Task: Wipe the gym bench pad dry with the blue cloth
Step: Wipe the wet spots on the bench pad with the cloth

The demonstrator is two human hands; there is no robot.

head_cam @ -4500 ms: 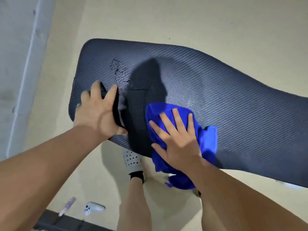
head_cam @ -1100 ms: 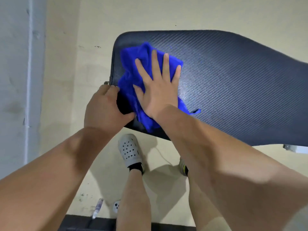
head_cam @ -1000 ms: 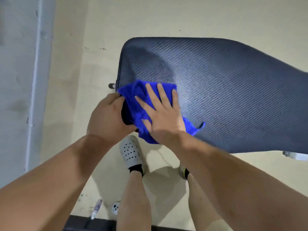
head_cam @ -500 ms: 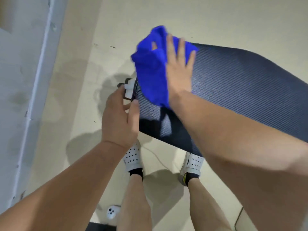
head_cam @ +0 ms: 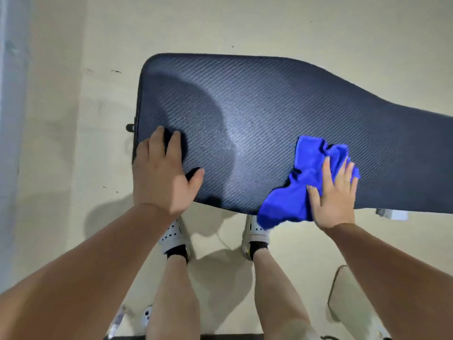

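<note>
The dark, ribbed gym bench pad (head_cam: 282, 114) stretches from centre left to the right edge. My right hand (head_cam: 334, 192) presses flat, fingers straight, on the crumpled blue cloth (head_cam: 299, 185) at the pad's near edge, right of centre. Part of the cloth hangs over that edge. My left hand (head_cam: 163, 173) rests flat on the pad's near left corner, thumb spread out on the surface. A lighter sheen shows on the pad between my hands.
Beige floor surrounds the bench. My two legs in white perforated clogs (head_cam: 174, 238) stand just below the pad's near edge. A pale wall (head_cam: 12, 119) runs along the left. A small white object (head_cam: 147, 317) lies on the floor at the bottom.
My right hand has swept the blue cloth from the pad's far left corner to the near edge at right. My left hand shifted from the pad's end onto its near left corner.
</note>
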